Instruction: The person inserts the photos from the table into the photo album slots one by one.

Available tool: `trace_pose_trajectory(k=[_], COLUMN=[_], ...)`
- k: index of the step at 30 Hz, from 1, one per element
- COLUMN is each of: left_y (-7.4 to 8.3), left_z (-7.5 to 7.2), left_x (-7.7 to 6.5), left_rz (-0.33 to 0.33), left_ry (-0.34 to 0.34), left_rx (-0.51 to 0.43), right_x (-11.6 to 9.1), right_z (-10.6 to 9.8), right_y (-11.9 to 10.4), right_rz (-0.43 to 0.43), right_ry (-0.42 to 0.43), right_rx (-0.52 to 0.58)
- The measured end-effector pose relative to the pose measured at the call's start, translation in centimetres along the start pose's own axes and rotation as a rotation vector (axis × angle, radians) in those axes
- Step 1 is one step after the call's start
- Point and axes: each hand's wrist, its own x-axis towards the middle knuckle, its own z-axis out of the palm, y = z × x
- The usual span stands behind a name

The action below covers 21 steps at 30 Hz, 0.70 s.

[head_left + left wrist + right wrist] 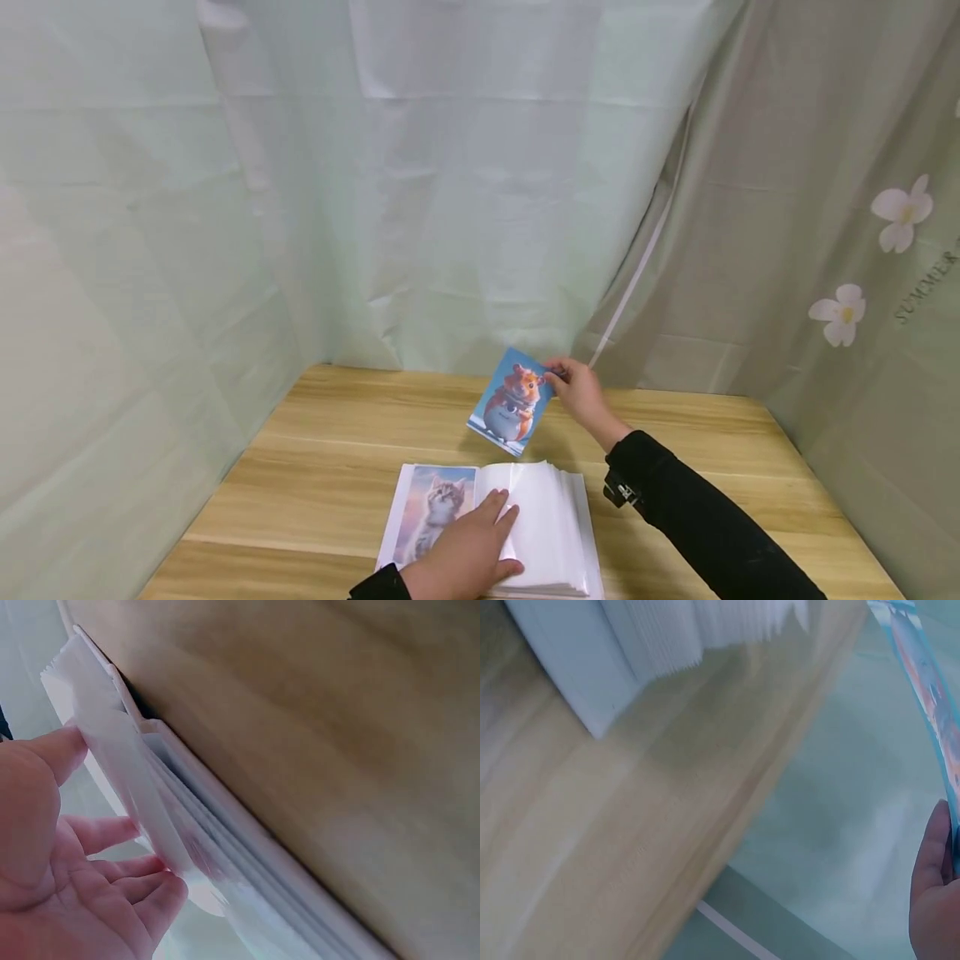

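Note:
A photo album (542, 525) lies open on the wooden table, its white sleeve pages showing on the right half. A kitten picture (444, 504) fills the left page. My left hand (468, 546) rests on the album near the fold with fingers spread; in the left wrist view its fingertips touch the clear pages (112, 735). Above the album's far edge, my right hand (581, 396) pinches a blue picture card (512, 402) of a hamster by its right edge. The card is tilted and held off the table. In the right wrist view only part of that hand shows.
The wooden table (300, 467) reaches back to a pale curtain (465, 208). Another curtain with white flowers (787, 250) hangs along the right side. In the right wrist view the table's edge runs diagonally past the album.

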Motion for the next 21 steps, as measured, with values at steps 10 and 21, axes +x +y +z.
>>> trace_pose_trajectory(k=[10, 21], left_y=[0.2, 0.4], left_z=[0.1, -0.1], left_x=[-0.1, -0.2], left_rz=[0.019, 0.017], left_ry=[0.077, 0.085], left_rx=[0.031, 0.054], right_x=[0.0, -0.4], right_z=[1.1, 0.8], right_y=[1.7, 2.8], right_rz=[0.057, 0.133], right_ry=[0.08, 0.08], right_rx=[0.087, 0.103])
